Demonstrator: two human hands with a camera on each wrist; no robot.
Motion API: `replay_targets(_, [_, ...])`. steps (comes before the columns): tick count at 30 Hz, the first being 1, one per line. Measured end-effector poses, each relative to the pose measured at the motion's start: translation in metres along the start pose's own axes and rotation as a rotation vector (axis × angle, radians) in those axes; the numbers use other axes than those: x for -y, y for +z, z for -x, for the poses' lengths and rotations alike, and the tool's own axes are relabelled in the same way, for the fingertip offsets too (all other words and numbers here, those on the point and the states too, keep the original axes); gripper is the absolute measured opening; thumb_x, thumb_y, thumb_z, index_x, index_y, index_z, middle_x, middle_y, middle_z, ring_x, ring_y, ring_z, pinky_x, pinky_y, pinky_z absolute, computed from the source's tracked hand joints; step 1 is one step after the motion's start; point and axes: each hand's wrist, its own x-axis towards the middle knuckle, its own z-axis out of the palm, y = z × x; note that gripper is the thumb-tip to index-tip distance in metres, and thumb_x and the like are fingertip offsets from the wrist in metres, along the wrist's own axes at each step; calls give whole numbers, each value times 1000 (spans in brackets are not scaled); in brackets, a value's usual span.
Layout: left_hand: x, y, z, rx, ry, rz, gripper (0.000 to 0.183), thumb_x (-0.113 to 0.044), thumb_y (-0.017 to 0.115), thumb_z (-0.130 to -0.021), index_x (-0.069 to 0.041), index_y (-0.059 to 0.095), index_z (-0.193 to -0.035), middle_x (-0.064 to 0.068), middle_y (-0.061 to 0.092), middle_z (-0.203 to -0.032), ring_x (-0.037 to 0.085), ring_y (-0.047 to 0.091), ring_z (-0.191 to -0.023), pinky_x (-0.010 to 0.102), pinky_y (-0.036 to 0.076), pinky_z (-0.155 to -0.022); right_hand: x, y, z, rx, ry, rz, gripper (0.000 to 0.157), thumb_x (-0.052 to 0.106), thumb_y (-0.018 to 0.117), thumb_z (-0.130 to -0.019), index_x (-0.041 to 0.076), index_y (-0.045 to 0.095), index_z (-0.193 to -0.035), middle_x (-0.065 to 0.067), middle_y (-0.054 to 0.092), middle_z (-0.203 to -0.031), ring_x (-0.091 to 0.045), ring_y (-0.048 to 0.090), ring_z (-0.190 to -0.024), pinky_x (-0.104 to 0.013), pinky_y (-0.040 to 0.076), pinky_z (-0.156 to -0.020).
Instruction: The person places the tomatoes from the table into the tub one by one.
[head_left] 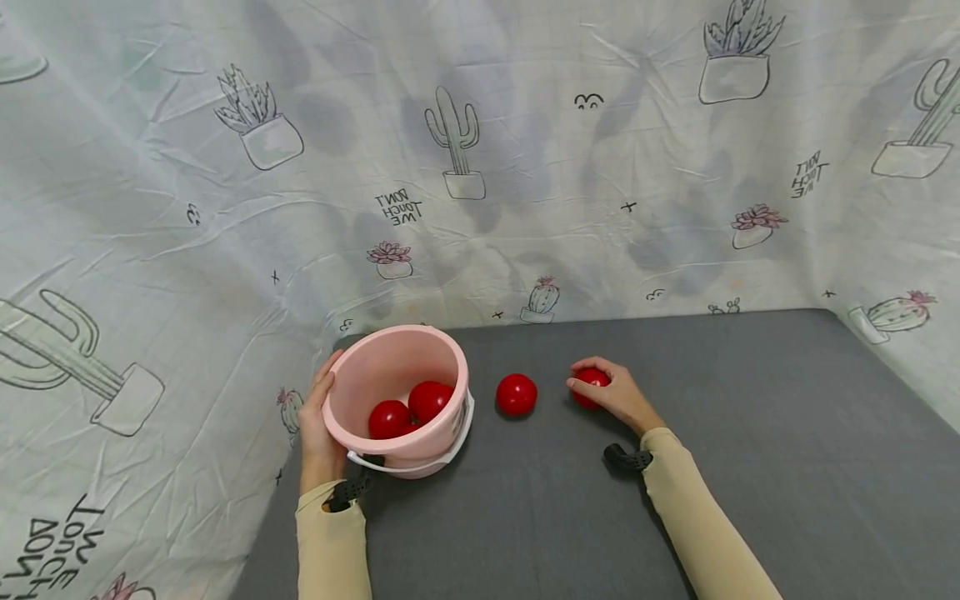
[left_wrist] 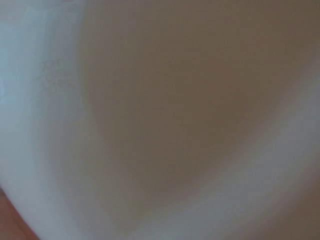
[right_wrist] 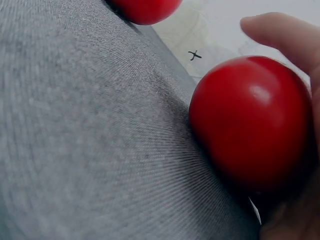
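A pink bucket (head_left: 399,333) with a white handle stands at the left, and two red tomatoes (head_left: 390,419) show inside it. My left hand (head_left: 318,421) rests along its outer left side, fingers lying against the wall below the rim; the thumb is hidden. In the left wrist view the bucket wall (left_wrist: 200,100) fills nearly everything, blurred. My right hand (head_left: 617,393) arches over another tomato (right_wrist: 250,122), which sits on the grey cloth. A finger (right_wrist: 280,32) stands apart above that tomato, with part of the hand close at its lower side. Another tomato (head_left: 516,395) lies between bucket and right hand.
The grey cloth-covered table (head_left: 525,517) extends under everything. Behind it and along both sides hangs a pale curtain (head_left: 525,150) printed with cacti. A black curved device (head_left: 626,458) is strapped at the right wrist.
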Motion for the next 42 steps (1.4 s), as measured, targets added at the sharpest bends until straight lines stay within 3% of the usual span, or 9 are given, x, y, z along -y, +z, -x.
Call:
replay_targets(12, [1,-2,-3,-9,-11,8,47,-38,33,-107,-25,47,-150,-4,44,-155,16,43,-138,37,35,-120,-3,-1,-5,-59,-5,-26,31,27,72,-93,10,66,-118,-17,62,-124,-33,55,-111,-33,52,-83])
replay_targets(17, [1,-2,-3,-8,-11,7,47,-38,33,-107,-26,47,-150,-4,44,-155,17,43,-138,39,34,-121,-6,-5,-5,-112,26,-122,36,30,71,-94,8,65,-121,-17,60,-127,-29,54,-112,-31,52,-83])
replay_targets(22, [2,-1,-3,-10,-8,-3,47,-38,33,-107,-26,47,-150,-3,45,-155,17,43,-138,40,35,-121,-5,-9,-3,-141,58,-216,40,35,68,-96,8,62,-124,-8,58,-128,-25,52,-114,-29,53,-84])
replay_targets(26, [2,-1,-3,-10,-9,-6,46,-38,34,-107,-27,46,-150,-3,45,-155,17,43,-138,40,35,-121,-5,-11,-3,-144,37,-269,42,36,67,-97,5,62,-125,-2,62,-124,-19,53,-114,-26,53,-86])
replay_targets(31, [2,-1,-3,-5,-5,-1,47,-38,33,-107,-26,46,-150,-3,44,-155,17,42,-138,39,35,-120,-7,-13,-3,-140,19,-380,38,30,67,-98,1,61,-123,-6,69,-122,-11,59,-111,-22,54,-87])
replay_targets(37, [1,-2,-4,16,4,13,47,-36,31,-108,-24,45,-151,-2,44,-155,16,42,-138,35,37,-118,-6,-14,-2,-122,-7,-405,43,30,67,-99,-2,61,-127,6,71,-114,-9,62,-108,-20,55,-86])
replay_targets(42, [2,-2,-4,13,7,9,47,-36,32,-108,-24,46,-150,-2,44,-154,16,43,-137,33,38,-117,-7,-14,-2,-115,-25,-438,44,28,67,-98,-4,60,-127,-1,72,-117,-9,64,-106,-20,56,-86])
